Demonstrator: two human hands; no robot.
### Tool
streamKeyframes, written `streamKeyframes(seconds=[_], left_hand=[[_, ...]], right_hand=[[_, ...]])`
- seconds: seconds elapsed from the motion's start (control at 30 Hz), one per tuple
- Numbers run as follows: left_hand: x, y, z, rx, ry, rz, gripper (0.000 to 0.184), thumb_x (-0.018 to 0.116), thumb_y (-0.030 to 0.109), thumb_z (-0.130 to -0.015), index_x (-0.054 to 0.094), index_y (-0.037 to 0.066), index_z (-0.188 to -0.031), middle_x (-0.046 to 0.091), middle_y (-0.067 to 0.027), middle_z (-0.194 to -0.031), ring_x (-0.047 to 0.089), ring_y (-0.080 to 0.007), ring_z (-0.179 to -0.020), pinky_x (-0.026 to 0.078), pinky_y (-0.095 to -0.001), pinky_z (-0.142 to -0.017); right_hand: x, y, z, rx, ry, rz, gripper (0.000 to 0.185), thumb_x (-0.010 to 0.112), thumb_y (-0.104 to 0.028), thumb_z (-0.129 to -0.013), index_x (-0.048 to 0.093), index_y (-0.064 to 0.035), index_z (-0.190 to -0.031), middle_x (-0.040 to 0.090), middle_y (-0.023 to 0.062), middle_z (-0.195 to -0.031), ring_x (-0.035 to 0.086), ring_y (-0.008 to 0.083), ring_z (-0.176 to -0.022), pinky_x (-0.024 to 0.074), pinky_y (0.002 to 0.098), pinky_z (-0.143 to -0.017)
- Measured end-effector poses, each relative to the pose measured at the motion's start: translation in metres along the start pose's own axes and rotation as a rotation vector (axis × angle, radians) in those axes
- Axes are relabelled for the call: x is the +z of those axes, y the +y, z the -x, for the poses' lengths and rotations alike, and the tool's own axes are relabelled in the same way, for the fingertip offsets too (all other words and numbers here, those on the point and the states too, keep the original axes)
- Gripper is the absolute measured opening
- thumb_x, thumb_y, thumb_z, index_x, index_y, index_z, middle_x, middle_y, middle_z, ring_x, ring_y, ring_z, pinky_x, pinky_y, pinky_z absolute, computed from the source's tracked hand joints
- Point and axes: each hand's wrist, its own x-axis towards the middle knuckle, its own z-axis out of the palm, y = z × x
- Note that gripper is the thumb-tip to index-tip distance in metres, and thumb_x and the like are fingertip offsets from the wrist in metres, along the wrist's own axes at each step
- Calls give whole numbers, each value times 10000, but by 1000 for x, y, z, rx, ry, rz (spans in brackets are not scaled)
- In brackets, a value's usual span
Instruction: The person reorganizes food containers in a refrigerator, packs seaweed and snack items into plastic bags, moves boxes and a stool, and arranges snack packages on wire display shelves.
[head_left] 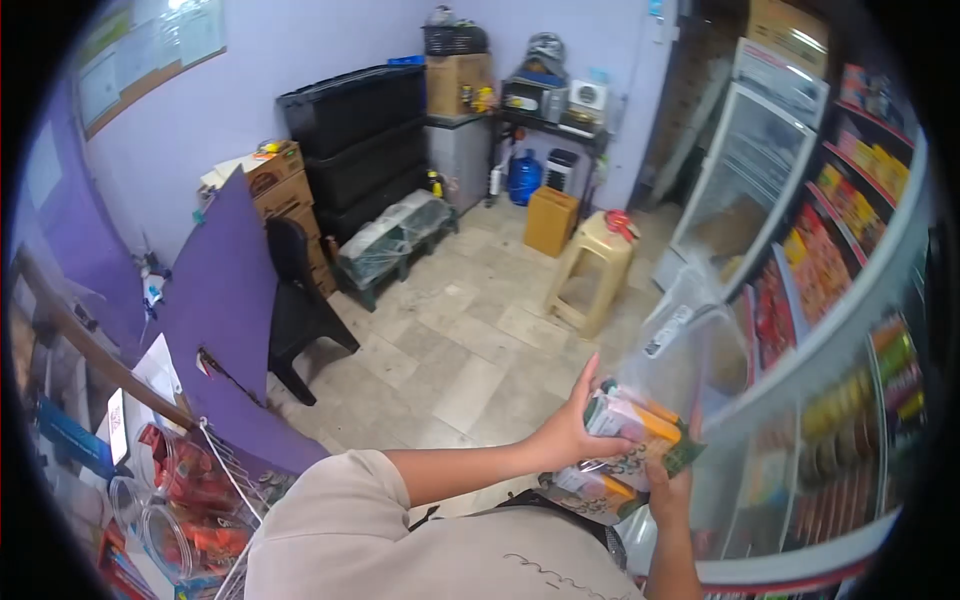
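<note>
In front of my body I hold a pack of small printed juice cartons (640, 420), white, orange and green, partly wrapped in clear plastic. My left hand (585, 432) grips its left side, thumb across the front. From below, my right hand (668, 490) holds the lower right part, its fingers closed against the pack. More cartons (595, 490) of the same print show below my left hand, close to my waist. Loose clear plastic wrap (690, 345) stands up above the pack. Part of my right hand's fingers is hidden.
Glass-fronted snack shelves (835, 400) curve close along my right. A beige stool (595, 265) and a glass-door fridge (745, 170) stand ahead. To the left are a black chair (300, 320), a purple partition (215, 310) and jars of red-wrapped items (195, 540).
</note>
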Motion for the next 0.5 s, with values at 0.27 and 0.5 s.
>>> streamKeyframes(seconds=[0.27,0.5], left_hand=[[-122,-20,-156,-126,250,23,1284,842,373,-713,-107,22,-1503,133,-256,-1544,274,-314,-1401,281,-367,-1114],[-240,-31,-191,-186,338,764,1080,733,285,-839,-82,183,-1538,-139,-134,-1591,-24,-290,-1471,137,-452,-1162]], right_hand=[[63,57,-218,38,-73,-234,698,662,-280,-855,337,0,-1406,522,132,-1283,524,220,-1170,382,353,-1041],[139,128,-405,553,-412,-496,500,590,-217,-917,434,-23,-1351,585,103,-1220,600,206,-1081,503,349,-911]])
